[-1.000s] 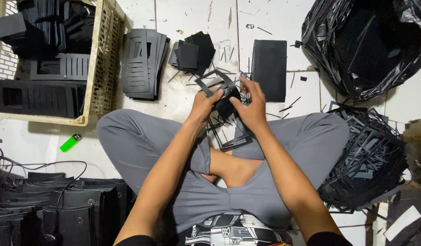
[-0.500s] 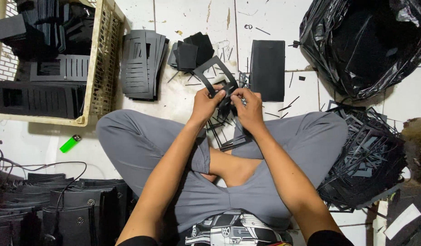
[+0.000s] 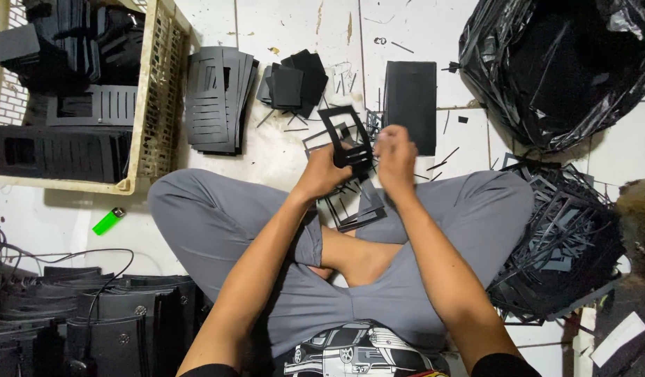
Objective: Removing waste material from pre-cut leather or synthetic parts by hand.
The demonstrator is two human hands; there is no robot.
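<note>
While seated cross-legged: left hand (image 3: 324,169) and right hand (image 3: 396,157) both pinching black cut-out frame sheet (image 3: 345,134), held above floor tiles (image 3: 294,28), just right of slotted sheet stack (image 3: 216,99), left of flat black panel (image 3: 410,105).

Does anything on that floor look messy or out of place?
Yes. Thin black offcut strips lie scattered on the white tiled floor around both hands, and a bright green lighter sits alone beside the person's knee, odd among all the black sheets.
</note>
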